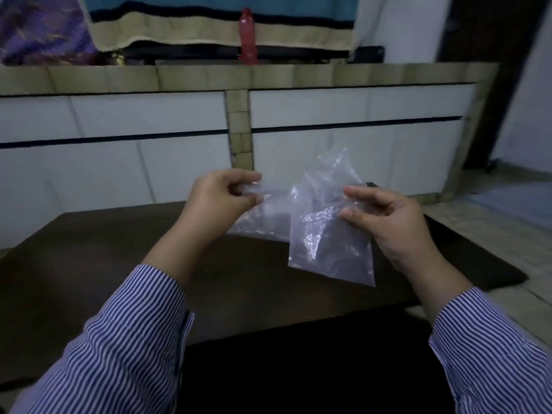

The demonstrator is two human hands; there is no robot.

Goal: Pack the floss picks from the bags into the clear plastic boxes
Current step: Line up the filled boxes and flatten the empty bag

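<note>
Bags of crinkled clear plastic, seemingly empty, pinched by both hands' fingers.

Whether the clear bags hold anything cannot be told: the plastic is wrinkled, glary and see-through. The left hand covers the end of the film it pinches, and the right hand hides the bag edge behind its fingers. Both striped sleeves are cut off by the near edge. The dark bench runs out at the left edge. The red bottle far off is blurred, and the purple cloth at far left is smeared and cropped.
</note>
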